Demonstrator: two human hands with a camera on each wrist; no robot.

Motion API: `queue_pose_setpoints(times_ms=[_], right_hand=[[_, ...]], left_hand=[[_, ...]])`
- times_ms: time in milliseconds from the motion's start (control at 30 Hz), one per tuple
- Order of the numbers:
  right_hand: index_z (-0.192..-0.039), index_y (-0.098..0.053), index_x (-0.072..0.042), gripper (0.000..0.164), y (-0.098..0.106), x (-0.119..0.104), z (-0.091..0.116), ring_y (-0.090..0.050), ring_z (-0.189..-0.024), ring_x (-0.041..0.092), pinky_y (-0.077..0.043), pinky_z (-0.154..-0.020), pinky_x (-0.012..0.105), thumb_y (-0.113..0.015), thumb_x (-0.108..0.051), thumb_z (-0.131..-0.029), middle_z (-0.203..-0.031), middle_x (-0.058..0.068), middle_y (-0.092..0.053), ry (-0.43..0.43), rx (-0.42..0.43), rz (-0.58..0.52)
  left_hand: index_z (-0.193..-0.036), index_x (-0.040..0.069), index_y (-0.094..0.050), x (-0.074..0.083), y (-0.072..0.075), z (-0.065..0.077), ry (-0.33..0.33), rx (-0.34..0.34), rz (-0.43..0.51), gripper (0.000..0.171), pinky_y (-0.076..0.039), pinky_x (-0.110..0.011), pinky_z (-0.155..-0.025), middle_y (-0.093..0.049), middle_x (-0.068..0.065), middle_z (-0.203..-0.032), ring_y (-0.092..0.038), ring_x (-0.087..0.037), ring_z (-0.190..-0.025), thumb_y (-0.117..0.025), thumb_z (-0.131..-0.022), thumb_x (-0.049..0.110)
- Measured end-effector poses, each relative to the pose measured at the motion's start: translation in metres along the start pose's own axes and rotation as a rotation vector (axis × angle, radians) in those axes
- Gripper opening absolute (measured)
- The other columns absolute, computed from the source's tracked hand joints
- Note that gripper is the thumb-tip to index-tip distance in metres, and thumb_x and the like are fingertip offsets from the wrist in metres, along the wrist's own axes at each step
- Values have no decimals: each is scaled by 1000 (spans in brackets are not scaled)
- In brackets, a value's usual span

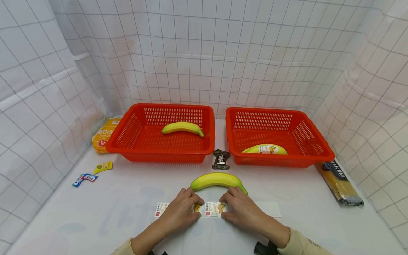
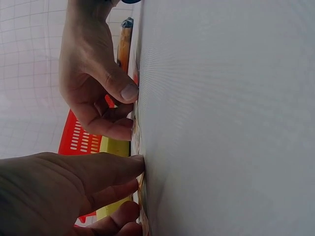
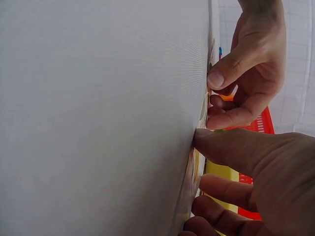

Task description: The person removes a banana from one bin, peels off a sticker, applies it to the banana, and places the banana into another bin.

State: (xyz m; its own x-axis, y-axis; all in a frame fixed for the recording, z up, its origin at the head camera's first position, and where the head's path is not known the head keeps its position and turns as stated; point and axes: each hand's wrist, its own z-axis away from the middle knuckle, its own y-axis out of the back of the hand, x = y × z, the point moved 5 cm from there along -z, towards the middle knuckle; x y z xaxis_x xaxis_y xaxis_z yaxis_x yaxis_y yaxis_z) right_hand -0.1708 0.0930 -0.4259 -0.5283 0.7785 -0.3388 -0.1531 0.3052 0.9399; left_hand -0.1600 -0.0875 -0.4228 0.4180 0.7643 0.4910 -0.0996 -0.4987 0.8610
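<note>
A strip of banana stickers (image 1: 211, 209) lies on the white table, with printed labels on the left and bare backing at its right end. My left hand (image 1: 182, 210) holds it between thumb and fingers left of the middle label. On that label's right side my right hand (image 1: 241, 211) grips the strip in the same way, thumb at the near edge. Just beyond the hands lies a banana (image 1: 217, 180) with no sticker in sight; the right fingertips are close to its right end. In both wrist views the strip shows edge-on, its underside hidden.
Behind stand a left red basket (image 1: 165, 157) with a plain banana (image 1: 182, 127) and a right red basket (image 1: 271, 161) with a stickered banana (image 1: 277, 149). A dark wrapped snack (image 1: 221, 159), small candies (image 1: 103, 167), an orange bag (image 1: 106, 136) and a pasta pack (image 1: 341, 184) lie around.
</note>
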Motion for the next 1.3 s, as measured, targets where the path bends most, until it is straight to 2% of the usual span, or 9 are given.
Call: queue_pose_setpoints(times_ms=[567,833,1067,1167,1300], right_hand=[[-95,-63,-20,28,-1,1,-1,-42,-93,9,-40,-78,28,-79,-28,-73,-91,-8,-46,-20,2,-38],[-91,-63,-20,24,-1,-1,0,-42,-92,9,-39,-78,27,-78,-24,-73,-89,-9,-47,15,20,-58],[-97,-59,-15,23,-3,3,-2,-43,-84,5,-40,-72,22,-72,-11,-78,-82,-11,-50,-1,27,-181],[-97,-62,-13,19,-3,6,-1,-43,-81,4,-40,-71,19,-66,-4,-81,-77,-12,-51,4,51,-253],[-96,-68,-13,19,-4,9,2,-41,-80,3,-37,-70,18,-62,-3,-82,-77,-13,-49,29,49,-312]], left_hand=[[-93,15,-69,0,0,-1,11,-11,-1,24,-35,-21,-67,-48,5,-84,-38,-10,-82,-74,-69,12],[-92,15,-69,1,0,0,-7,11,-11,24,-36,-21,-67,-49,4,-84,-39,-10,-81,-75,-69,12],[-90,15,-70,2,1,2,-29,49,-17,24,-37,-20,-67,-50,4,-84,-39,-10,-80,-75,-67,12],[-90,15,-70,2,1,2,-28,48,-12,24,-37,-20,-66,-50,5,-84,-39,-10,-80,-75,-67,11],[-90,15,-70,2,1,2,-25,42,-6,23,-36,-20,-66,-49,5,-83,-38,-10,-80,-75,-68,11]])
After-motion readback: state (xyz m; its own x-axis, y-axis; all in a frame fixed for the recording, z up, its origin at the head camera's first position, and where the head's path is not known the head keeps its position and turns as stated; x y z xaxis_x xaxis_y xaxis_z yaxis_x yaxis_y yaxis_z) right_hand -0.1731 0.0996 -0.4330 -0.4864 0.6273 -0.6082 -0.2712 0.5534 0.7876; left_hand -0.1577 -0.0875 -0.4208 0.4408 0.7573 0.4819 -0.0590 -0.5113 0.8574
